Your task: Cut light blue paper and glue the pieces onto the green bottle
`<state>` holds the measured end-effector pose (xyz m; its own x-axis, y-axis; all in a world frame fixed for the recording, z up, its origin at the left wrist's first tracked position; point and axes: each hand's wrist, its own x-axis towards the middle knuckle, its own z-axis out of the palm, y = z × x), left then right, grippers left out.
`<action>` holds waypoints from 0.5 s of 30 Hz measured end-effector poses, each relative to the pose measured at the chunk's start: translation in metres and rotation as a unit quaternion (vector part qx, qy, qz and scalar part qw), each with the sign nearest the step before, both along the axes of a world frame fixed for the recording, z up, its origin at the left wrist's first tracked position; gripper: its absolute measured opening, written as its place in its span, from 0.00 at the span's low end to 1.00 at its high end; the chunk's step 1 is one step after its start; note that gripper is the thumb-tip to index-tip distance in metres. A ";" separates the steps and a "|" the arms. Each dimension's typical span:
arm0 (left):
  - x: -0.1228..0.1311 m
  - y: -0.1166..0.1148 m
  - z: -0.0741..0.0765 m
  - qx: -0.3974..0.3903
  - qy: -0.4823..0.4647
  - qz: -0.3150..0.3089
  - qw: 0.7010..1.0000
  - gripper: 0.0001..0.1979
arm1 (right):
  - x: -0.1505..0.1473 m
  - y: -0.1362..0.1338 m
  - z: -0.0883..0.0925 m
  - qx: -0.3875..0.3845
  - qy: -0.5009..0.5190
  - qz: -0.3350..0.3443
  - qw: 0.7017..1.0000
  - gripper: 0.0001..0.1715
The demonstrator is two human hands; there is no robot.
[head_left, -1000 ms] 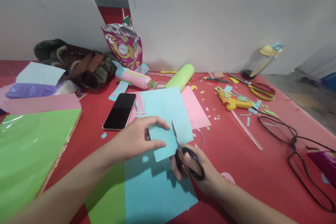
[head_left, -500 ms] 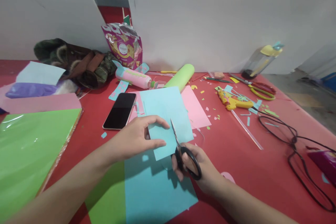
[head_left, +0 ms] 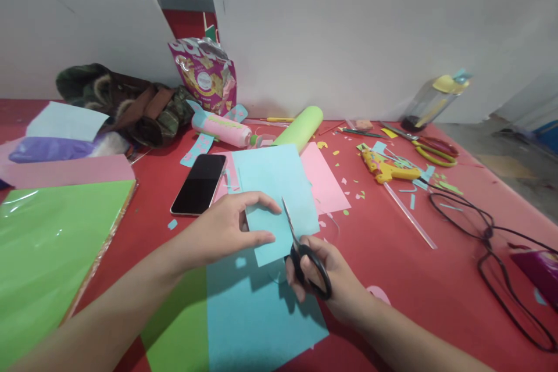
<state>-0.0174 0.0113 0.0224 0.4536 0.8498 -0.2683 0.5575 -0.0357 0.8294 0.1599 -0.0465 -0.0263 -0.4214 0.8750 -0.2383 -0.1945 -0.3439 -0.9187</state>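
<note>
My left hand point(head_left: 235, 224) grips a light blue sheet of paper point(head_left: 279, 174) at its left edge. Its thumb and index finger lie apart on top; the other fingers are hidden beneath. Black-handled scissors point(head_left: 310, 267) are in my right hand point(head_left: 333, 279), with fingers through the loops. Their blades point away from me over the sheet, close to the left fingertips. Below lies a larger blue sheet point(head_left: 261, 325), overlapping a green one point(head_left: 178, 325). A pink sheet point(head_left: 326, 186) shows behind the held paper.
Around them are a phone point(head_left: 198, 185), a pink bottle craft point(head_left: 222, 129), a green roll point(head_left: 303, 127), a snack bag point(head_left: 204, 78), and a camouflage bag point(head_left: 148, 107). To the right are a yellow glue gun point(head_left: 387, 170), its black cord point(head_left: 486, 232), paper scraps, pliers point(head_left: 436, 154) and a bottle point(head_left: 436, 102).
The scissors and my right hand have shifted very slightly left. My left hand and the sheet stay almost where they were.
</note>
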 end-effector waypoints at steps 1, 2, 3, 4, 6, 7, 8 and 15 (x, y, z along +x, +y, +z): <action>0.000 0.000 0.000 0.001 0.000 0.000 1.000 0.15 | 0.000 0.000 0.000 0.000 -0.001 0.000 1.000 0.26; 0.000 0.000 -0.001 0.004 -0.001 -0.001 1.000 0.15 | 0.000 0.000 0.000 0.000 -0.002 0.001 1.000 0.27; 0.000 0.000 -0.001 0.007 -0.001 -0.001 1.000 0.15 | 0.000 0.000 -0.001 0.001 -0.002 0.002 1.000 0.27; 0.000 0.000 -0.001 0.009 0.000 -0.002 1.000 0.14 | 0.000 0.000 -0.001 0.001 -0.001 0.002 1.000 0.27; 0.000 0.000 -0.001 0.011 0.002 -0.003 1.000 0.14 | 0.000 0.000 -0.001 0.000 0.002 0.003 1.000 0.26; -0.001 0.000 0.000 0.011 0.003 -0.004 1.000 0.14 | 0.000 0.000 -0.001 0.000 0.005 0.004 1.000 0.27; -0.001 0.000 0.000 0.010 0.003 -0.005 1.000 0.14 | 0.000 0.000 -0.001 0.000 0.008 0.003 1.000 0.26; 0.000 0.001 0.001 0.014 -0.006 -0.006 1.000 0.13 | 0.000 -0.001 -0.001 -0.005 0.005 0.004 1.000 0.27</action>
<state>-0.0176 0.0119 0.0233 0.4670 0.8511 -0.2399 0.5473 -0.0651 0.8344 0.1595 -0.0473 -0.0270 -0.4312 0.8690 -0.2429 -0.2012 -0.3550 -0.9129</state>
